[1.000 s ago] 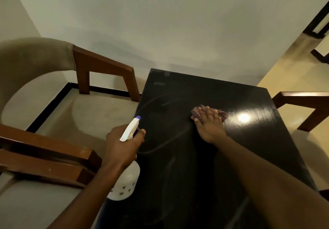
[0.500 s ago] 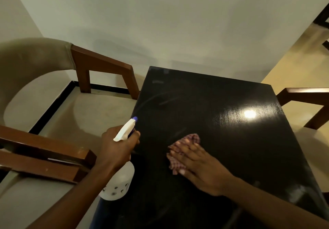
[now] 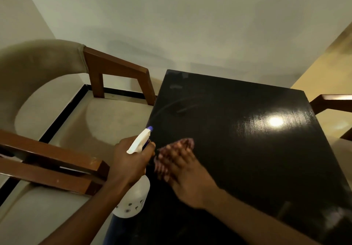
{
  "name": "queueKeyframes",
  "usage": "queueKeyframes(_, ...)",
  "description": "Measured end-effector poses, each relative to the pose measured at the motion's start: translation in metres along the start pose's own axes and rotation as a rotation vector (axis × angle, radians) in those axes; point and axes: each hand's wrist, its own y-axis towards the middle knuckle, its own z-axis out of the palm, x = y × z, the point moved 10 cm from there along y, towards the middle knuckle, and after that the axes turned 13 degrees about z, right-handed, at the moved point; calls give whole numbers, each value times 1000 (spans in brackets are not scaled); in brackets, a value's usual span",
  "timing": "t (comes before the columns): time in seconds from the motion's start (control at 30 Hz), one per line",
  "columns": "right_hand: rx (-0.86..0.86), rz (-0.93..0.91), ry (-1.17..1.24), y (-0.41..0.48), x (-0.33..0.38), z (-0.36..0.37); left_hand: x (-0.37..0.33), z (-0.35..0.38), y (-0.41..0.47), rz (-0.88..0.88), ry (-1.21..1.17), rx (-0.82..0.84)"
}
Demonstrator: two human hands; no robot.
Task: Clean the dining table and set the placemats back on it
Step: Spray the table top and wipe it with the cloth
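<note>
Tabletop point(image 3: 247, 159) is mid-wipe, smears at its far left. The right hand point(image 3: 182, 170), fingers point(image 3: 171, 156) straight and together, presses a cloth point(image 3: 187, 142) near the left edge. The left hand point(image 3: 129, 162) grips a bottle point(image 3: 133, 201). Placemats are unseen, not yet set.

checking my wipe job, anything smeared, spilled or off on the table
Pale streaky smears arc across the far left of the black table, near the wooden chair; they look like wipe residue. No spill or damage shows.

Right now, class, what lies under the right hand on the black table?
A red checked cloth lies under the right hand, on the table. Only its blurred edges show around the hand; the hand covers the rest.
</note>
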Motion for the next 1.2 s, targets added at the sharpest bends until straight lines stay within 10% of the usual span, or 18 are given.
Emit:
queueKeyframes(0.17,71,-131,-50,-64,-26,15,7,3,0,-44,-25,27)
queueKeyframes(0.57,-95,691,89,146,-261,-78,-3,-2,-1,0,-94,0)
queueKeyframes(0.9,40,-81,-37,170,21,-32,-15,-1,-1,22,-30,19)
queueKeyframes(1.03,95,-264,-85,49,18,0,-8,-2,-2,-13,-19,14)
queueKeyframes(1.2,-17,25,-123,31,-123,-34,-7,2,-1,-21,-70,27)
